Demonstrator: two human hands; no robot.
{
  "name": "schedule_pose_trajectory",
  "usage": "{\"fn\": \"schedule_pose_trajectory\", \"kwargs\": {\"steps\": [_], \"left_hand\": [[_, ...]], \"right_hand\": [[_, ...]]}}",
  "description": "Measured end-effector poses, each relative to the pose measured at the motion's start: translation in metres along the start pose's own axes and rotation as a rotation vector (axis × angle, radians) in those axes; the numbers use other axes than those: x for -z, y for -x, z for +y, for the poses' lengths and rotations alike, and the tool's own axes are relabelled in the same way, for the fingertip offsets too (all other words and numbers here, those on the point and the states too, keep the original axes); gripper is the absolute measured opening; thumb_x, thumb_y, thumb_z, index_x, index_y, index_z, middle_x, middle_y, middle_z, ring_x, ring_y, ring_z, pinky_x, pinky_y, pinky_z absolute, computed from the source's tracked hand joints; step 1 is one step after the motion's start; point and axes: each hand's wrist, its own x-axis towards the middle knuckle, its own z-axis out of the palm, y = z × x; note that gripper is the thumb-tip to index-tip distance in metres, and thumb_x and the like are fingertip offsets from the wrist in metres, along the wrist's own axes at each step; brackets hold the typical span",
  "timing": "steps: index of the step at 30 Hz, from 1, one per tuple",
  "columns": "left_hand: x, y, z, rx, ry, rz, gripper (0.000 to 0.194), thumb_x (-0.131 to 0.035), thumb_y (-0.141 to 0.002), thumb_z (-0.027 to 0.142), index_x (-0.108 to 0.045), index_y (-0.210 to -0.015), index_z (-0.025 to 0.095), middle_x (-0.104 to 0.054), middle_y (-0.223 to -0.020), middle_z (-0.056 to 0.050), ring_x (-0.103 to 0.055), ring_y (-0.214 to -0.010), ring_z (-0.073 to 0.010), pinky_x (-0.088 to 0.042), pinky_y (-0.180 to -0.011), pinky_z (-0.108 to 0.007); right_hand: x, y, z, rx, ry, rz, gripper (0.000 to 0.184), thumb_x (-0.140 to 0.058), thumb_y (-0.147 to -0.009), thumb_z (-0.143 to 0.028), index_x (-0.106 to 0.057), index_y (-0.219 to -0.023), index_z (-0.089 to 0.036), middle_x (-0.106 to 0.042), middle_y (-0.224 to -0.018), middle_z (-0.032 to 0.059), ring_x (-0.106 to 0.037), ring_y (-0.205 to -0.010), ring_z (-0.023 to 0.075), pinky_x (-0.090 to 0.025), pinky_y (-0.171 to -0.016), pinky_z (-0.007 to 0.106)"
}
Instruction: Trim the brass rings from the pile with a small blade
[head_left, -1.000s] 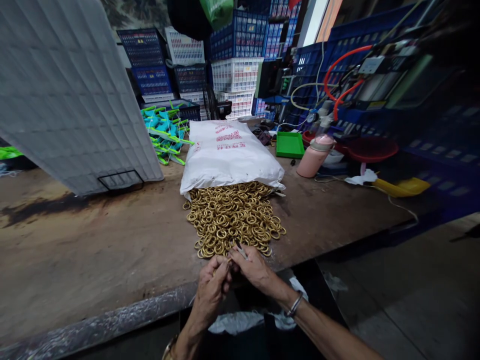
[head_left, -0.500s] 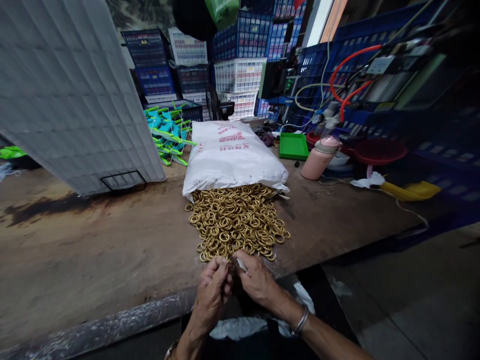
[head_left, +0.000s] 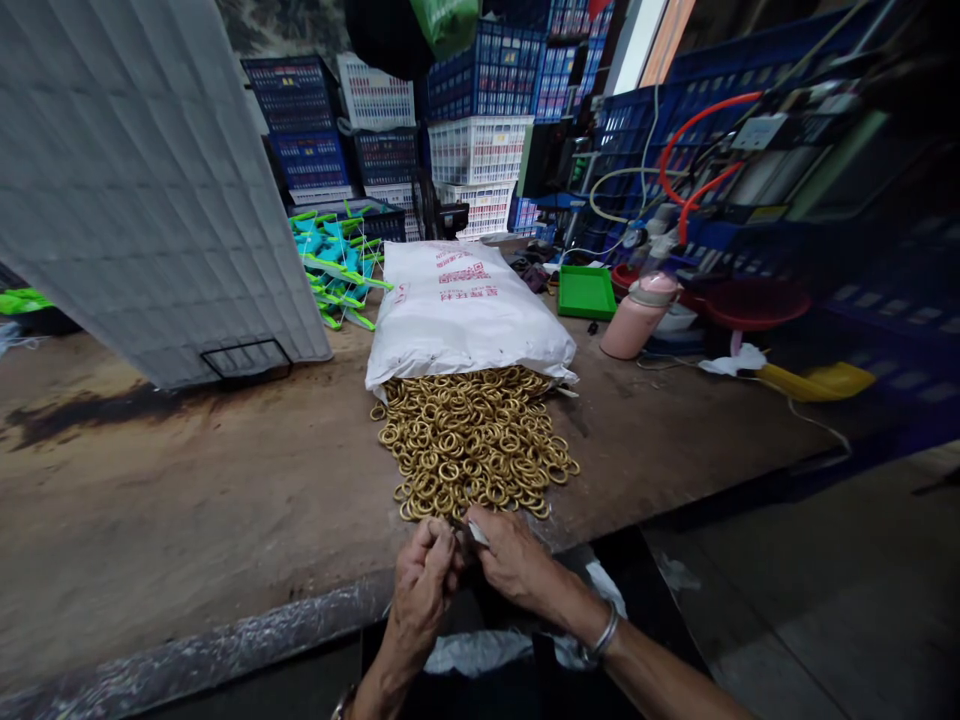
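Observation:
A heap of brass rings [head_left: 472, 445] spills from the mouth of a white sack [head_left: 465, 305] onto the worn wooden bench [head_left: 187, 510]. At the heap's near edge my left hand [head_left: 424, 580] is closed, fingertips pinched on a small ring. Touching it, my right hand [head_left: 514, 555] is closed round a thin metal tool whose pale tip [head_left: 478, 533] points at the left fingertips. A metal bracelet [head_left: 604, 635] circles my right wrist. Below my hands hangs a light plastic bag [head_left: 480, 650].
A grey ribbed panel [head_left: 142, 190] leans at the left. Green and blue plastic parts [head_left: 334, 265] lie behind it. A green tray [head_left: 585, 292], pink bottle [head_left: 637, 315], red bowl [head_left: 757, 300], yellow scoop [head_left: 817, 380] and hoses sit right. Stacked crates [head_left: 472, 150] fill the back.
Both hands stay together at the heap's near edge, shifting only slightly. The view dropped a little after the first frame.

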Motion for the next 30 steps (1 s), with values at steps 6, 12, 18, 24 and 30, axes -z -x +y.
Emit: {"fn": "schedule_pose_trajectory", "kwargs": {"steps": [6, 12, 18, 24, 30], "left_hand": [[-0.004, 0.020, 0.013, 0.035, 0.102, -0.109, 0.030, -0.056, -0.076, 0.044, -0.044, -0.067, 0.018, -0.047, -0.052, 0.006, -0.031, -0.037, -0.0018, -0.022, -0.035, -0.013], [-0.003, 0.015, 0.026, 0.055, 0.222, -0.120, 0.028, -0.056, -0.076, 0.041, -0.054, -0.074, 0.014, -0.049, -0.055, 0.003, -0.031, -0.038, -0.0026, -0.022, -0.032, -0.013], [0.008, 0.012, 0.018, 0.054, 0.334, -0.092, 0.015, -0.056, -0.076, 0.030, -0.051, -0.083, 0.017, -0.058, -0.072, -0.001, -0.041, -0.042, -0.0050, -0.026, -0.032, -0.014], [0.015, 0.011, 0.019, 0.134, 0.480, -0.096, 0.022, -0.060, -0.072, 0.027, -0.055, -0.090, 0.016, -0.057, -0.072, -0.002, -0.048, -0.052, -0.0077, -0.029, -0.035, -0.014], [0.016, 0.007, 0.020, 0.101, 0.445, -0.023, 0.019, -0.067, -0.067, 0.029, -0.056, -0.071, 0.013, -0.057, -0.073, -0.003, -0.051, -0.059, -0.0094, -0.031, -0.036, -0.014]], "right_hand": [[-0.002, -0.006, 0.007, 0.031, 0.124, 0.089, 0.018, -0.040, -0.068, -0.009, -0.049, -0.082, -0.017, -0.055, -0.068, 0.0013, -0.043, -0.057, 0.0117, -0.023, -0.053, 0.023], [0.004, -0.026, -0.003, -0.003, 0.182, 0.254, 0.023, -0.039, -0.071, -0.007, -0.049, -0.087, -0.018, -0.060, -0.074, 0.0024, -0.051, -0.066, 0.0138, -0.026, -0.058, 0.023], [0.007, -0.042, -0.016, -0.058, 0.297, 0.186, 0.025, -0.044, -0.073, -0.011, -0.051, -0.095, -0.021, -0.063, -0.082, 0.0030, -0.056, -0.073, 0.0150, -0.027, -0.059, 0.024], [0.001, -0.049, -0.016, -0.050, 0.346, 0.194, 0.018, -0.043, -0.076, -0.016, -0.052, -0.091, -0.019, -0.064, -0.077, 0.0046, -0.057, -0.069, 0.0164, -0.024, -0.056, 0.026], [0.004, -0.050, -0.010, 0.001, 0.266, 0.222, 0.018, -0.044, -0.074, -0.013, -0.052, -0.088, -0.020, -0.062, -0.071, 0.0023, -0.054, -0.062, 0.0137, -0.023, -0.054, 0.025]]}}
